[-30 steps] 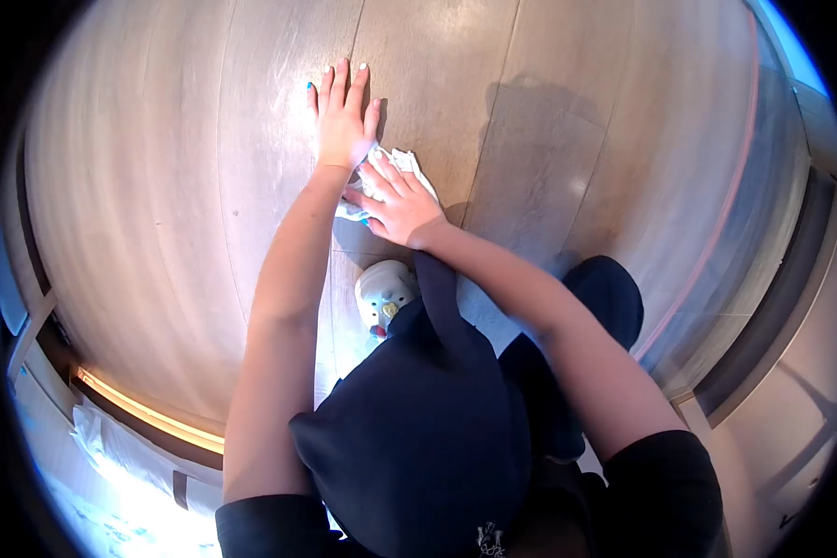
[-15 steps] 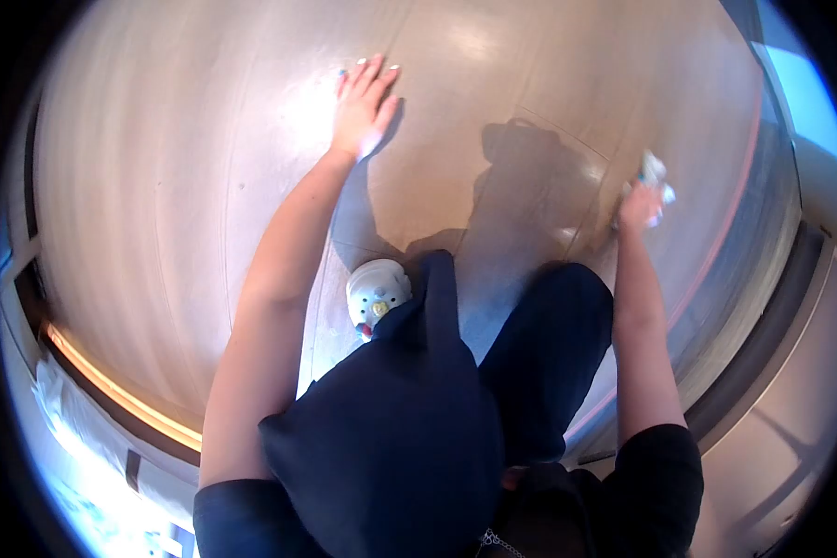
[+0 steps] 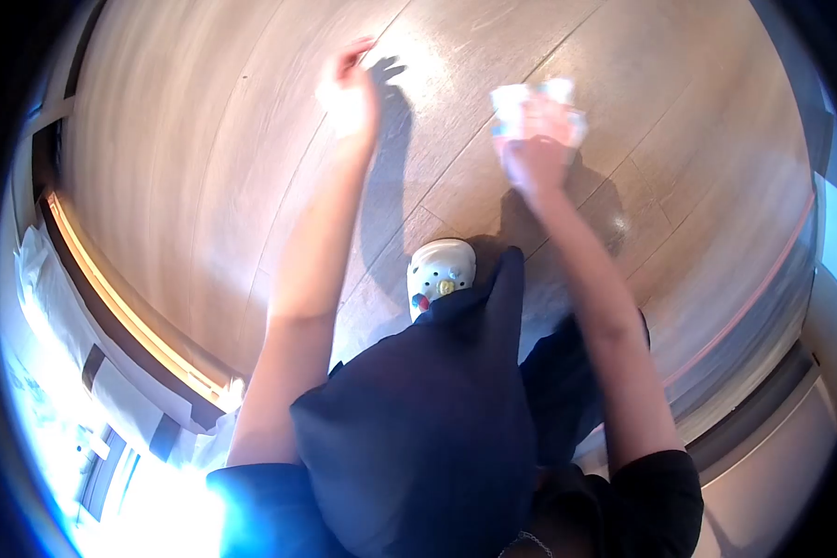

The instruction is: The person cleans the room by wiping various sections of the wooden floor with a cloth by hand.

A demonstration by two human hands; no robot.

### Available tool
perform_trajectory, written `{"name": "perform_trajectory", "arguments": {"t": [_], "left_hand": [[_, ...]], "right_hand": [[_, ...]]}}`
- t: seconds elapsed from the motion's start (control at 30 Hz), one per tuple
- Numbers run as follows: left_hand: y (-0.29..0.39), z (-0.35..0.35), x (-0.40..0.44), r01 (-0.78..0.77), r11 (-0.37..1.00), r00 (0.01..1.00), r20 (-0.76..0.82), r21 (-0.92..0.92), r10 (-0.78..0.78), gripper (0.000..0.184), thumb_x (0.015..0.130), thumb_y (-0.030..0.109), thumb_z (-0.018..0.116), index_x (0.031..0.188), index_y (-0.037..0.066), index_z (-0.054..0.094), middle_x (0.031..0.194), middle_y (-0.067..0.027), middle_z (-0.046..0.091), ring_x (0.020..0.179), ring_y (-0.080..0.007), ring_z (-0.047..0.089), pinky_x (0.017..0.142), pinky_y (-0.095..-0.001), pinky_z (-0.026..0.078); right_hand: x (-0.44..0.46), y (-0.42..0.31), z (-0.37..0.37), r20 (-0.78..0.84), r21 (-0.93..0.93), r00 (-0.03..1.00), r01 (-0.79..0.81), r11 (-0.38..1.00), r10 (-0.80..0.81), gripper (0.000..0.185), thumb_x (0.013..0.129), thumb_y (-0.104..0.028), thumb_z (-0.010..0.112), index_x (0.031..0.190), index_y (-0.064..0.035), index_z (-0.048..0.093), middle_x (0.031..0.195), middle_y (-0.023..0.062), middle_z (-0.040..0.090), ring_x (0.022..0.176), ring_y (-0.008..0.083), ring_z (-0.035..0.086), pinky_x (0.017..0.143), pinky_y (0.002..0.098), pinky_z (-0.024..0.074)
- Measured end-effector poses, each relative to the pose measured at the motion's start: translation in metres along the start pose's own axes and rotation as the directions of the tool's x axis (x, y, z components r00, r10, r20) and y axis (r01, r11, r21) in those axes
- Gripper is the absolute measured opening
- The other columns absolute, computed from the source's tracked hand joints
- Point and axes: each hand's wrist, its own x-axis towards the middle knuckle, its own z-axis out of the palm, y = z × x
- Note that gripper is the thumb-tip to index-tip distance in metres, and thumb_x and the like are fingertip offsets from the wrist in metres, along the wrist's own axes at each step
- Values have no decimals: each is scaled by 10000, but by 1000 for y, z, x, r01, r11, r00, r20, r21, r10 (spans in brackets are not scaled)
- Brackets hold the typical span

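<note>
My left hand (image 3: 349, 93) is raised off the wood-look floor (image 3: 279, 139), blurred and overexposed. Its fingers bend at the far end, and its shadow beside it shows them apart; nothing is seen in it. On the right, my right hand (image 3: 538, 149) holds a white cloth (image 3: 560, 90) against the floor. The cloth spreads out past the fingertips, and motion smears both. Whether it is fabric or a paper wipe I cannot tell.
My white clog (image 3: 442, 265) with small charms stands below and between my hands. My dark-trousered knee (image 3: 418, 400) rises in front. An orange-lit edge (image 3: 130, 298) runs along the left, with white sheeting (image 3: 46, 279) beyond. A pale panel (image 3: 772, 456) borders the right.
My right hand has swept the cloth leftward and forward from the far right. My left hand, flat on the floor before, has lifted. The view has shifted.
</note>
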Motion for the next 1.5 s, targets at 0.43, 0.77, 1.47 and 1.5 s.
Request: {"name": "perform_trajectory", "arguments": {"t": [0.43, 0.77, 1.47, 1.5], "left_hand": [[-14, -98, -160, -130, 581, 923, 312, 803, -226, 685, 841, 341, 598, 1396, 60, 311, 1476, -223, 203, 1360, -427, 174, 1048, -611, 160], [31, 146, -93, -464, 622, 641, 724, 631, -256, 806, 841, 642, 434, 1441, 134, 257, 1513, -198, 122, 1384, -428, 87, 981, -749, 49], [-1, 28, -93, -373, 502, 808, 539, 780, -238, 586, 846, 391, 525, 1383, 192, 400, 1498, -118, 241, 1350, -375, 252, 1014, -659, 198], [-7, -2, -94, -279, 412, 862, 415, 868, -292, 606, 839, 403, 534, 1390, 194, 392, 1500, -127, 233, 1354, -378, 242, 1022, -652, 191]], "right_hand": [[-21, -61, 5, -100, 887, 995, 97, 451, -16, 390, 782, -5, 526, 1164, -55, 582, 1251, 140, 513, 1160, 288, 483, 963, 351, 399], [-90, 171, 30, -182, -90, 167, -984, 153, 969, 695, 937, -509, 318, 1443, -45, 208, 1473, 227, 217, 1342, 414, 241, 1053, 575, 219], [-87, 168, 20, -135, -132, 148, -983, 130, 980, 642, 953, -455, 227, 1437, -34, 226, 1469, 194, 254, 1318, 397, 270, 1025, 553, 260], [-86, 169, 20, -138, -128, 141, -984, 124, 980, 641, 953, -455, 227, 1437, -35, 226, 1470, 192, 255, 1320, 393, 268, 1025, 552, 262]]}}
